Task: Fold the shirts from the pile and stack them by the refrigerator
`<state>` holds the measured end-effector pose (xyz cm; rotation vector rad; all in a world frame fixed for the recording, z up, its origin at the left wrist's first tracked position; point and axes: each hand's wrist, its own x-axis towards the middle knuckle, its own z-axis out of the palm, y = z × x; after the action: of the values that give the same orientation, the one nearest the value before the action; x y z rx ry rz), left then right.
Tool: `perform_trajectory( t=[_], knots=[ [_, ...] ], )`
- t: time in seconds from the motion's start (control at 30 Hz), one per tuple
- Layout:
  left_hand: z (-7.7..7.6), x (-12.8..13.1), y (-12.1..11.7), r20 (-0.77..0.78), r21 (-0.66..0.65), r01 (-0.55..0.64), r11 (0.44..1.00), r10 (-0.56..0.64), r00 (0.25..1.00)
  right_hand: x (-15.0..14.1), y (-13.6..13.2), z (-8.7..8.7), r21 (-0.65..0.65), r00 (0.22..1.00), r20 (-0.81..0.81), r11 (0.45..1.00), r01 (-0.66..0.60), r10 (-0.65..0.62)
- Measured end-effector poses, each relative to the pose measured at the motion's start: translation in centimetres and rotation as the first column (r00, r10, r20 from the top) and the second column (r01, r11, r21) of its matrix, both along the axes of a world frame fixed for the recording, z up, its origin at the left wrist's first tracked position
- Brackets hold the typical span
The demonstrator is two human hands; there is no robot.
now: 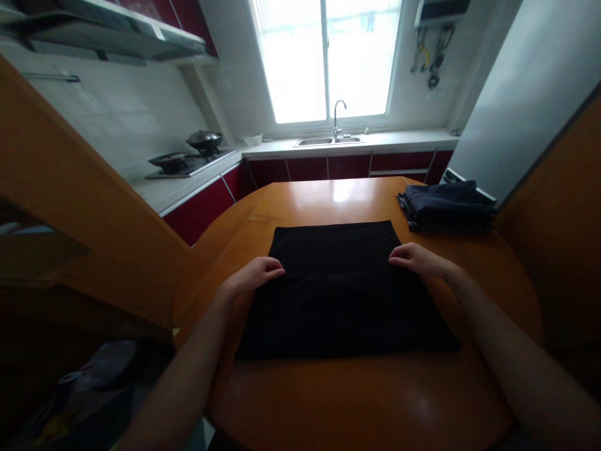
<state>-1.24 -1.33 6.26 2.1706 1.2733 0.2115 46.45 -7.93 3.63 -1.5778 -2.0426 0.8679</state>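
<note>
Left hand (261, 273), right hand (415, 258), both pinching black cloth (342, 307), spread flat between them

I face a bright window (359, 56) whose daylight lies on pale walls (230, 37) and glares on the wooden counter (366, 394). Dark red cabinets (307, 168) run beneath a white worktop (270, 148); a range hood (117, 34) hangs to my left, and a tall, silvery panel (530, 88) rises on my right.

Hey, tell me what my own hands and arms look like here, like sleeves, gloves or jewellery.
Your left hand and right hand are ungloved, with no rings visible. Both forearms are bare, showing no sleeves, watch or bracelet.
</note>
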Motion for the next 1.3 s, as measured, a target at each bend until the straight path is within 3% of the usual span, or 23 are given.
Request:
perform_trajectory(
  t=[0.2, 0.4, 0.8, 1.07, 1.17, 1.3],
  knots=[
    [0.0, -0.5, 0.4, -0.003, -0.088, 0.077, 0.993, -0.077, 0.997, 0.7, -0.3, 0.4, -0.129, 0.998, 0.015, 0.990, -0.063, 0.065],
    [-0.7, -0.4, 0.3, -0.002, -0.037, 0.117, 0.992, -0.117, 0.993, 0.7, -0.6, 0.3, -0.146, 0.992, 0.052, 0.984, -0.104, 0.112],
    [-0.6, -0.3, 0.4, 0.072, 0.249, 0.045, 0.967, -0.065, 0.995, 0.8, -0.7, 0.7, 0.094, 1.000, 0.031, 0.996, 0.002, -0.005],
    [-2.0, -0.6, 1.3, -0.017, 0.188, 0.042, 0.981, -0.039, 0.999, 0.7, 0.6, -1.4, 0.103, 0.987, 0.154, 0.994, 0.021, -0.036],
    [-1.2, 0.2, 0.2, -0.072, 0.320, 0.049, 0.946, -0.027, 0.997, 0.5, 0.4, -0.8, 0.166, 0.965, 0.245, 0.985, 0.057, -0.097],
    [0.0, 4.4, -5.0, -0.243, 0.367, 0.252, 0.895, -0.169, 0.955, -2.9, -1.9, 1.3, 0.376, 0.940, 0.291, 0.925, 0.057, -0.176]
  ],
)
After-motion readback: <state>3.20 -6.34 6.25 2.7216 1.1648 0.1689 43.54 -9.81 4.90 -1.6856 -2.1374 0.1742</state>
